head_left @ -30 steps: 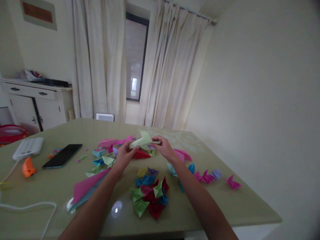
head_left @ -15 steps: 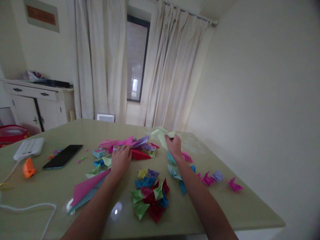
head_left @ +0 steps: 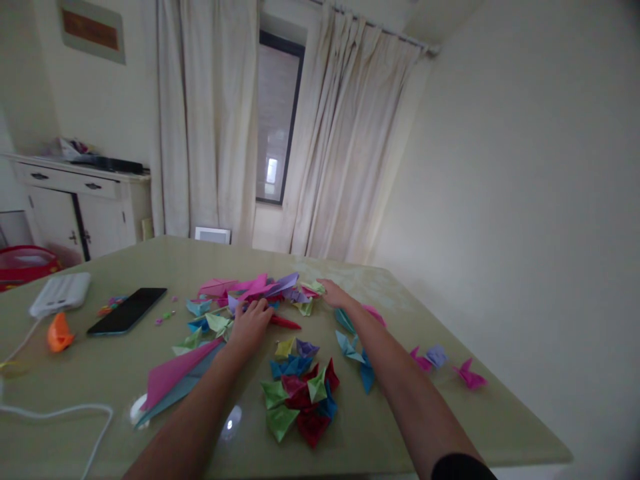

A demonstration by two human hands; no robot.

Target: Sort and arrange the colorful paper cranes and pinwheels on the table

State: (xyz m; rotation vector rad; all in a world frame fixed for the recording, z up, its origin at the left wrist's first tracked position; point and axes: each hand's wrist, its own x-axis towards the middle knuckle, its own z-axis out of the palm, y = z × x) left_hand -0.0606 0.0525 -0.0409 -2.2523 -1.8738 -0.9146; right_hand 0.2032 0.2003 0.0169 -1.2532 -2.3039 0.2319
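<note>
Because it seems meant to steady the red paper [head_left: 286, 323], my left hand [head_left: 251, 325] curls loosely over it; my right hand [head_left: 334, 293] meets the green paper [head_left: 315, 287] at the pile's [head_left: 256, 287] right end. I can't tell whether either grips.

Head camera looks forward across the table [head_left: 367, 430].

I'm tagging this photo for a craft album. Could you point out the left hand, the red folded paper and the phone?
Left hand [head_left: 251, 323]: head view, back of the hand.
Red folded paper [head_left: 287, 323]: head view, exposed part beside the hand.
Phone [head_left: 129, 312]: head view, dark screen.
</note>
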